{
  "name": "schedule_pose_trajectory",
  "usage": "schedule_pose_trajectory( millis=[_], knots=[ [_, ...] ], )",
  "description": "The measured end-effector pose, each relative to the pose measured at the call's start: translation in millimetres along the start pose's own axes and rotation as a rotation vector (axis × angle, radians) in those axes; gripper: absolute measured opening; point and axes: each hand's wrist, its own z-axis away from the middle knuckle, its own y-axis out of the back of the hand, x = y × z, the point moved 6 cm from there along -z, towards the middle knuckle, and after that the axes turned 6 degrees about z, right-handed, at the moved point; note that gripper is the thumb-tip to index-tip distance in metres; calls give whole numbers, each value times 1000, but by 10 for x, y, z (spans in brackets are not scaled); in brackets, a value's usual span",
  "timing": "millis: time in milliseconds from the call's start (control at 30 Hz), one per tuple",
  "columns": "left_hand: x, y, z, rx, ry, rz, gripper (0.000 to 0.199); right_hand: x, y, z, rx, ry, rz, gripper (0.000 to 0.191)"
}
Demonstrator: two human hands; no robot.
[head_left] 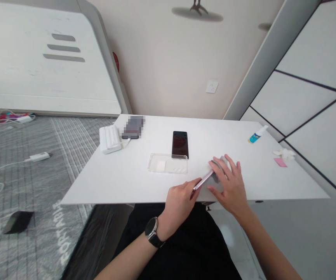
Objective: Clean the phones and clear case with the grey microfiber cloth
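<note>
My left hand point(182, 199) is closed around the lower end of a smartphone point(203, 181), tilted so that mostly its thin pinkish edge shows. At the phone's upper end is my right hand point(230, 184), its fingers bent over a crumpled grey cloth-like piece point(218, 168) against the phone. Much of this piece is hidden by the fingers. A clear phone case point(168, 163) lies on the white table point(121, 186), left of the hands. Just behind it rests a dark smartphone point(180, 144), screen up, its near end touching or overlapping the case's rim.
A white power bank point(110, 139) and a blurred-out dark device point(133, 127) are at the back left. Toward the right stand a small spray bottle point(257, 134), crumpled white tissue point(284, 154) and a pink slip point(280, 162). The wall point(168, 77) is behind the table.
</note>
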Motion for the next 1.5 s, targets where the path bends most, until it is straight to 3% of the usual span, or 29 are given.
schedule_pose_trajectory(
  millis=[133,300,467,633,767,800,933,1133,1333,1500],
  knots=[
    [-5,-5,-10,-8,12,-36,14,-184,-48,45,-85,215,-48,83],
    [-7,-4,-4,0,-2,4,29,-24,7,9,-20,-17,3,75],
    [-47,-16,5,-8,22,-65,16,-323,-30,63,-127,284,-88,87],
    [-5,1,-14,-7,5,2,27,-47,14,20,-13,20,-44,76],
    [-27,1,-14,-2,27,-59,17,-246,-35,56,-115,277,-125,85],
    [-30,1,-13,-1,30,-65,17,-241,-34,45,-109,283,-132,82],
    [-22,7,-13,14,9,-3,26,-19,-2,-59,23,4,-121,66],
    [-75,-1,19,24,2,-4,18,-452,-29,-9,-44,236,-209,76],
    [89,276,58,227,-57,357,34,-173,-8,-80,127,-88,-333,53],
    [149,454,42,317,-28,489,23,-351,-59,-113,200,-199,-649,44]
  ],
)
